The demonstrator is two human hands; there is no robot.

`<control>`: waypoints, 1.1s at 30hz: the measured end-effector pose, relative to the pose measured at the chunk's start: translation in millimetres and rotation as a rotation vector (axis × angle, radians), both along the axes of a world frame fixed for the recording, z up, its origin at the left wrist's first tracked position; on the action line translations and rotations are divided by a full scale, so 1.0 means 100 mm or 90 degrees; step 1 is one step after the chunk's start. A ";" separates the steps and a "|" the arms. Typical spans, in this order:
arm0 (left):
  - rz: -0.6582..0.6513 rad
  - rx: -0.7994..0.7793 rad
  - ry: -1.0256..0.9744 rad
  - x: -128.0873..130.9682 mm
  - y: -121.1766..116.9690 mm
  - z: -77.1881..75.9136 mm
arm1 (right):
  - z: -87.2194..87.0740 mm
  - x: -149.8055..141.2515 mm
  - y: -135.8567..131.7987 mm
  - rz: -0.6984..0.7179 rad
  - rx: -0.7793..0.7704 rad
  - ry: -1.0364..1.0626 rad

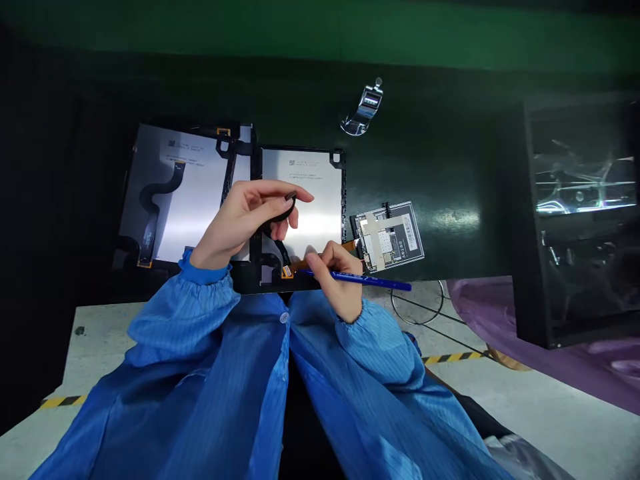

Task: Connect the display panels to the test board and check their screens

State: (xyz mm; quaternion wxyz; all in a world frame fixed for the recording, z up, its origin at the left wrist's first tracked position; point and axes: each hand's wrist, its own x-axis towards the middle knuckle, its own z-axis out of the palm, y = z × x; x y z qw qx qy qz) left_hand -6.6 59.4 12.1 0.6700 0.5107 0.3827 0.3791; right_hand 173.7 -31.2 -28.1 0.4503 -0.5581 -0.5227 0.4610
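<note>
In front of me lies a display panel (316, 200) with a silvery back and black frame. Above it, my left hand (250, 215) pinches the upper end of a black flex cable (283, 252) between thumb and fingers. That cable runs down to a small connector (287, 271) at the panel's lower edge. My right hand (340, 270) is closed around a slim blue pen-like tool (380, 282), its tip at the connector. From under the right fingers an orange ribbon cable (349, 246) leads to a circuit board with a taped battery-like pack (387, 240).
More display panels (197, 217) lie at the left, one with a black flex cable (156, 193) across it. A chrome tally counter (364, 110) stands behind on the dark table (440, 173). A black tray (533, 267) with clear plastic film is on the right.
</note>
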 end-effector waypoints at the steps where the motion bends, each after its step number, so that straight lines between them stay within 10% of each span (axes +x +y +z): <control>1: -0.003 -0.002 0.011 -0.01 0.01 -0.01 | -0.03 -0.02 0.01 -0.012 0.016 -0.018; 6: -0.024 0.112 0.162 -0.02 -0.04 0.05 | -0.05 0.05 -0.08 -0.019 0.108 -0.092; 14: -0.336 0.503 0.653 0.18 -0.32 0.00 | -0.07 0.17 -0.17 -0.162 0.130 -0.089; 33: -0.229 0.436 0.588 0.11 -0.14 -0.22 | -0.04 -0.10 0.01 0.050 0.131 -0.226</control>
